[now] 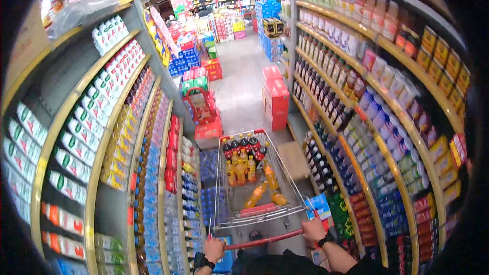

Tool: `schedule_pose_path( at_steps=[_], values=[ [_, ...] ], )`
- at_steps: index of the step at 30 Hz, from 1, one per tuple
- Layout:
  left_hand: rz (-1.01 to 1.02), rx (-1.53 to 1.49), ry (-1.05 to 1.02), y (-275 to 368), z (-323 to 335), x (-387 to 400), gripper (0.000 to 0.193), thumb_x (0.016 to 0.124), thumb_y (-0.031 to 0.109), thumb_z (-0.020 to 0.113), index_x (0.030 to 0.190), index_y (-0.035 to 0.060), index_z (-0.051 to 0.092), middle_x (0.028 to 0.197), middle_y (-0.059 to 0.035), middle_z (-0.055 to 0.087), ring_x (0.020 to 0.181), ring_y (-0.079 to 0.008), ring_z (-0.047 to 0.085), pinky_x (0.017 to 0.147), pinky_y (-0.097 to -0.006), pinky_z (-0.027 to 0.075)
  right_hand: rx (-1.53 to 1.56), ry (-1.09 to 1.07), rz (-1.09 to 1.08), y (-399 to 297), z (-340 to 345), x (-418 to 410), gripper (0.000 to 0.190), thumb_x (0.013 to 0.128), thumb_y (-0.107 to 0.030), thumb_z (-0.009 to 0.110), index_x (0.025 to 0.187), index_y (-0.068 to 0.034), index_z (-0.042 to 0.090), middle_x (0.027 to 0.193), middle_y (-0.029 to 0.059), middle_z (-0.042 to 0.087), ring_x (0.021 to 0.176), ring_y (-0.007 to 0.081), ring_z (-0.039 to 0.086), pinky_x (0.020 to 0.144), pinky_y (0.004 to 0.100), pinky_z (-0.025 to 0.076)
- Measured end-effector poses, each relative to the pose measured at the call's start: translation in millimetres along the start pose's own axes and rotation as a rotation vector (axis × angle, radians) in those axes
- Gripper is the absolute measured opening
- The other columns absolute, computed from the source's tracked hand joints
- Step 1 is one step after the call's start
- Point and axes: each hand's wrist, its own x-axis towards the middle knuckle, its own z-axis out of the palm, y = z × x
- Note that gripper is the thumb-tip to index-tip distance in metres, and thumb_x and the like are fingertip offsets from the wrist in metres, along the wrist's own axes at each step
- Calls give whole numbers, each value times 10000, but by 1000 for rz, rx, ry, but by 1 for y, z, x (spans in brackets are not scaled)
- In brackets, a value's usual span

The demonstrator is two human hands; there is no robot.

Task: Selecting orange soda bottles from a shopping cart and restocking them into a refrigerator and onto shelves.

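Both of my hands are on the red handlebar [263, 239] of a wire shopping cart [218, 183]. My left hand [214, 250] grips its left end, and my right hand [314, 230] holds the right end. At the front of the basket stand several dark cola bottles [244, 141] with red labels. Just behind them are several upright orange drink bottles [240, 172]. More orange bottles lie or lean on the right side and near the handle, one of them a tilted bottle [255, 195]. A red panel [258, 210] spans the basket's near end.
Bottle-filled shelves [128, 183] line the left, and drink shelves [336, 122] line the right. Beside the cart lies a cardboard box [293, 160]. Stacked red cartons [276, 99] stand ahead on the right, a red carton [208, 134] on the left. Tiled aisle floor [238, 84] runs between them.
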Motion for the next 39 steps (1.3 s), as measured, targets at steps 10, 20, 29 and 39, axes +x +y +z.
schedule_pose_path(
  at_steps=[10,20,29,39],
  values=[
    [1,75,21,-105,-60,246,156,742,319,712,854,212,721,848,-18,664,882,-240,641,728,-464,467,0,11,5,54,-74,251,168,676,-236,698,753,-106,625,639,137,637,653,348,666,602,502,497],
    [-32,137,-25,-183,-127,507,141,822,239,633,943,230,705,882,-29,664,915,-235,651,859,-620,437,7,10,4,159,-125,512,208,638,-287,732,713,-102,672,632,143,648,624,345,668,585,467,521],
    [33,76,197,-248,-198,739,98,835,139,569,877,123,656,916,-66,663,1185,-272,580,1106,-664,241,-33,-16,35,233,-180,746,201,654,-253,739,743,-87,667,665,148,665,640,336,678,612,467,519],
    [4,-40,24,-353,-264,997,104,799,150,600,882,97,635,857,-126,661,861,-327,661,813,-488,504,-98,51,95,305,-237,1011,179,650,-226,736,771,-105,680,697,129,675,698,327,677,674,470,506]
  ],
)
